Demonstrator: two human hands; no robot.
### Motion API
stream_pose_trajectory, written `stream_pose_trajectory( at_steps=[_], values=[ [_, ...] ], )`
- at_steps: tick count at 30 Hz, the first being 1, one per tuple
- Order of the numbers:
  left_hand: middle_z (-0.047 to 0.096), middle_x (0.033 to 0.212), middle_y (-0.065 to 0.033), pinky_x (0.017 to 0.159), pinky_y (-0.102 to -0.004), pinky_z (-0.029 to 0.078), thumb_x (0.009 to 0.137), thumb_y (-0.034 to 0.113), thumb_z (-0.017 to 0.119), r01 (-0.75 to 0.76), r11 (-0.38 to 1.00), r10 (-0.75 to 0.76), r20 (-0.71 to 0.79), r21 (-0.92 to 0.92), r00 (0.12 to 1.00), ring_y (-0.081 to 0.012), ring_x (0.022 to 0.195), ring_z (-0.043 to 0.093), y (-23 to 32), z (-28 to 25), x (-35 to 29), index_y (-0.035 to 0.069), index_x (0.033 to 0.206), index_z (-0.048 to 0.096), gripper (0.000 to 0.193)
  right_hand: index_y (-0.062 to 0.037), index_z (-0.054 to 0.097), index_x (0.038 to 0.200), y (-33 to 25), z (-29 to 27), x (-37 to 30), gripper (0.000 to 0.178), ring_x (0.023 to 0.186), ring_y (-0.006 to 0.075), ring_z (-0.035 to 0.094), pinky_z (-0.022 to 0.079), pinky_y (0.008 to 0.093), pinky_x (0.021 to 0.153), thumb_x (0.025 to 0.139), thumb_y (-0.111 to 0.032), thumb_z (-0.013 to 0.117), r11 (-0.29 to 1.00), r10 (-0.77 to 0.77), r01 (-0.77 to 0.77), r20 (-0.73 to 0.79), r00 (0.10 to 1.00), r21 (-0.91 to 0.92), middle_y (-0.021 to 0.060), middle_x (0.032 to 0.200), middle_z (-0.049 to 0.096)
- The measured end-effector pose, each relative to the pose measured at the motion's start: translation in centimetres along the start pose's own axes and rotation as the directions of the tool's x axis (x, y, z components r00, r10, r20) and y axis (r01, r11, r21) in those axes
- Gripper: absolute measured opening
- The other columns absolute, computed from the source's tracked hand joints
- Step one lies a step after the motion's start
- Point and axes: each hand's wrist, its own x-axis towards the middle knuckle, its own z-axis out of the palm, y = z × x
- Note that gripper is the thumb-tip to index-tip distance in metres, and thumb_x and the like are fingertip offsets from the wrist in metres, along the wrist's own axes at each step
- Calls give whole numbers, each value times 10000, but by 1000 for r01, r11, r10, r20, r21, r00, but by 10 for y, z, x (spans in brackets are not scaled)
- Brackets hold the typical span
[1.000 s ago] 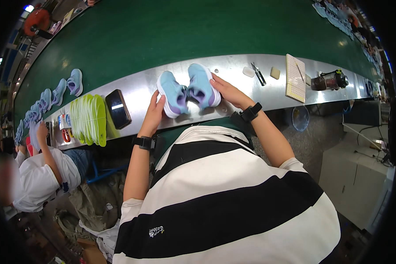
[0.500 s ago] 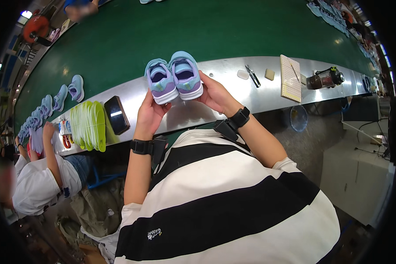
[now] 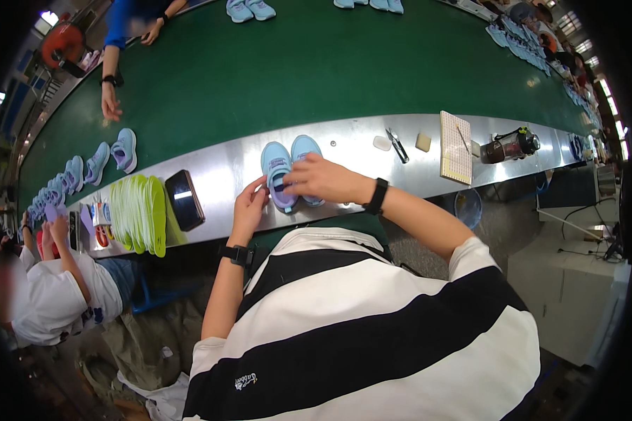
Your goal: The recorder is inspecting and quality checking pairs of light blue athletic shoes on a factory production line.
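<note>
A pair of small light-blue and lilac sneakers rests on the metal ledge before me, toes pointing away. The left sneaker (image 3: 277, 156) has its opening toward me. Against its left side, near the heel, my left hand (image 3: 248, 208) is closed with bent fingers and thumb. My right hand (image 3: 328, 179) reaches across the right sneaker (image 3: 305, 146), covering much of it. Its curled fingers are at the opening and strap of the left sneaker; exactly what they pinch is hidden.
Left on the ledge lie a phone (image 3: 185, 201) and a stack of yellow-green insoles (image 3: 139, 214). Rightward are snippers (image 3: 398, 146), a notebook (image 3: 456, 149) and a bottle (image 3: 510, 146). More sneakers (image 3: 124, 150) line the green belt (image 3: 295, 77). A co-worker's hand (image 3: 110, 107) extends over it.
The sneakers, held up by both hands before, are now down on the ledge. My right hand has moved over onto the left sneaker. A co-worker's arm now reaches over the belt.
</note>
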Motion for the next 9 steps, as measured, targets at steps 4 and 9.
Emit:
stream_pose_trajectory(
  at_steps=[4,9],
  values=[
    [662,1094,-107,850,-265,500,957,133,547,-37,989,48,-72,144,996,-163,990,633,-12,-25,-2,-33,1166,601,273,-143,628,754,18,18,16,52,952,183,509,382,322,845,752,-180,591,945,-219,239,108,970,-222,11,868,549],
    [676,1088,-145,907,-308,486,921,161,593,-197,763,307,-78,616,948,-237,1022,646,-23,-64,-14,53,1148,661,261,-147,555,775,9,-22,10,59,906,182,512,398,341,824,785,-206,560,964,79,-70,25,997,-258,-7,816,537]
  ],
)
